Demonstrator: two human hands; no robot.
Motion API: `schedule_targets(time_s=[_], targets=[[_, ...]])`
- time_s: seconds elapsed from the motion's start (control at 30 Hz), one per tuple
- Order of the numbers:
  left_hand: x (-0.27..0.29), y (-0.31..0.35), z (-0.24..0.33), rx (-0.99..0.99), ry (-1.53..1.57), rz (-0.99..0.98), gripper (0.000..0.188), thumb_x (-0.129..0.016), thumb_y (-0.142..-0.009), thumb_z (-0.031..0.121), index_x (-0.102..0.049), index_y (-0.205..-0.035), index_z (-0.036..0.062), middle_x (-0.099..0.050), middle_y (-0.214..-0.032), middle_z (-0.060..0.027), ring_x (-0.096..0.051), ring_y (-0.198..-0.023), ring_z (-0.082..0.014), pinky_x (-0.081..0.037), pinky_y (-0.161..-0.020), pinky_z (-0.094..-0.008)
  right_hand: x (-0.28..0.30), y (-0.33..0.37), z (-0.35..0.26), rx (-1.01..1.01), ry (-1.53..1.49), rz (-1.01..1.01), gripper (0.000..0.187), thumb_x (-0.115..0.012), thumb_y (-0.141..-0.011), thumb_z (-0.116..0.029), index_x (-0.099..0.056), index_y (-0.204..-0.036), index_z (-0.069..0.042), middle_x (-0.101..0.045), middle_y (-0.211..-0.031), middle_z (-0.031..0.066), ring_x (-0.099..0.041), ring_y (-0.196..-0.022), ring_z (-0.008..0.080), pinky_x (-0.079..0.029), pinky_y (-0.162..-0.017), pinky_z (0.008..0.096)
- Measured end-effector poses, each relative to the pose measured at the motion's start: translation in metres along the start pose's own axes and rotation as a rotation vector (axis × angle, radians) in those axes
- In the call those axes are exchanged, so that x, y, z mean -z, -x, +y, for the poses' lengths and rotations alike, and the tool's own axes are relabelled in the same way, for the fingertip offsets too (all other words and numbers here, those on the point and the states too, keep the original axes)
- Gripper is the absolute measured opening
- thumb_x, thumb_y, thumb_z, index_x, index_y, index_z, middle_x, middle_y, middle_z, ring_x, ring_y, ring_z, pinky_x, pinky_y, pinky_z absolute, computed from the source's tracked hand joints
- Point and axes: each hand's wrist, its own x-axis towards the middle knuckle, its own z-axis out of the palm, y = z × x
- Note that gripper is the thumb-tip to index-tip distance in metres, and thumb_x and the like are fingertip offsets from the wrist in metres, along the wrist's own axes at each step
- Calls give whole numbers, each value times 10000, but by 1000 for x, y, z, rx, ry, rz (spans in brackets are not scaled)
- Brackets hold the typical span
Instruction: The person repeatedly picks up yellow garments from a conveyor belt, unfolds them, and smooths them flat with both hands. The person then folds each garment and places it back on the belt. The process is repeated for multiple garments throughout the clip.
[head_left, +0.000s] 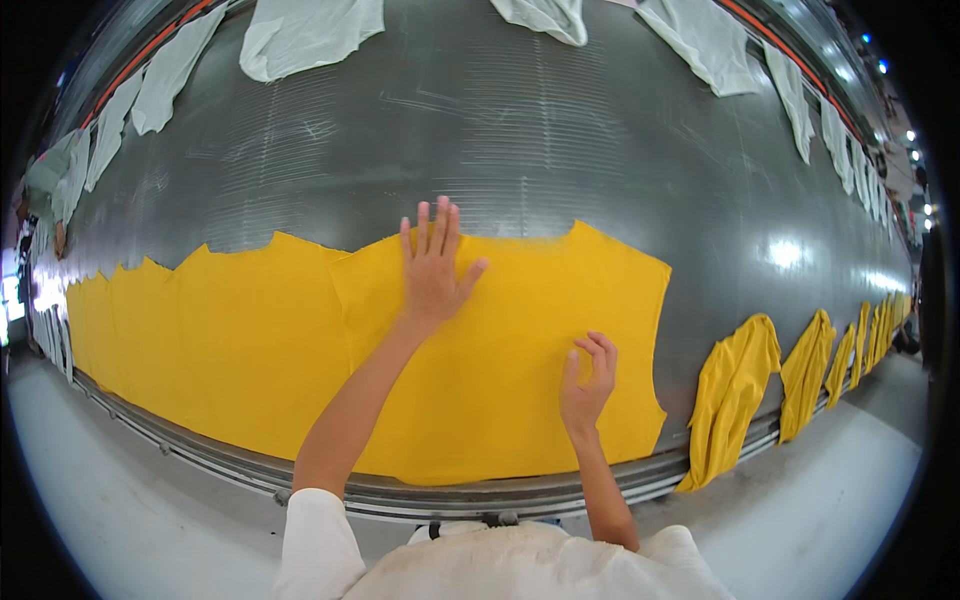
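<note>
A: From the head view, where does the flat, bright-yellow fabric panel (520, 340) lie?
B: Beneath both hands on a smooth, dark-grey table (720, 215), its long axis apparently running left to right
A: And the hands?
B: The bare left hand (433, 282), fingers extended, lies across the far edge, gripping nothing; the bare right hand (588, 390), half-curled and visibly empty, is nearer the right edge, contact unclear

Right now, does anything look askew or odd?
Nothing looks spilled. The yellow cloths at right look askew: slanted and creased, the nearest over the table's edge, unlike the flat yellow piece under the left hand.
</note>
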Motion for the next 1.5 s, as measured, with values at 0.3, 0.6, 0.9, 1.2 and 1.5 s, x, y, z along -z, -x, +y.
schedule_targets(time_s=[0.3,0.6,0.9,1.2,1.5], targets=[[-2,23,15,-174,93,-75,805,-397,-1050,556,-220,-1627,24,-191,-1709,-145,-112,-1589,-336,-32,-1266,-559,56,86,27,-95,138,-31,220,-649,-938,-77,-638,-1149,-16,-569,-1321,180,-526,-1261,376,-420,-1073,461],[-27,26,37,-283,73,59,755,-445,-1034,557,-288,-1624,111,-207,-1710,-110,-74,-1585,-394,-28,-1244,-630,136,222,74,-290,258,153,271,-648,-931,-92,-633,-1192,-21,-576,-1327,192,-527,-1255,394,-393,-1081,476],[-49,280,237,-895,805,-614,771,-544,-991,525,-298,-1623,157,-244,-1695,-106,-148,-1577,-364,-59,-1264,-602,170,310,68,-436,329,308,206,-621,-926,-69,-642,-1115,12,-581,-1279,198,-539,-1246,386,-409,-1063,485],[15,218,75,-159,149,-140,710,-542,-1010,453,-341,-1602,115,-310,-1668,-132,-202,-1563,-365,-79,-1253,-597,142,430,107,-651,297,363,186,-620,-894,-72,-638,-1069,-13,-608,-1117,186,-581,-1095,374,-451,-984,449],[79,369,2,143,-57,-87,687,-439,-1064,408,-286,-1607,16,-216,-1696,-180,-118,-1573,-410,-42,-1256,-583,128,561,190,-974,466,292,198,-647,-858,-153,-675,-1017,-39,-635,-1059,204,-625,-1023,393,-489,-877,493]])
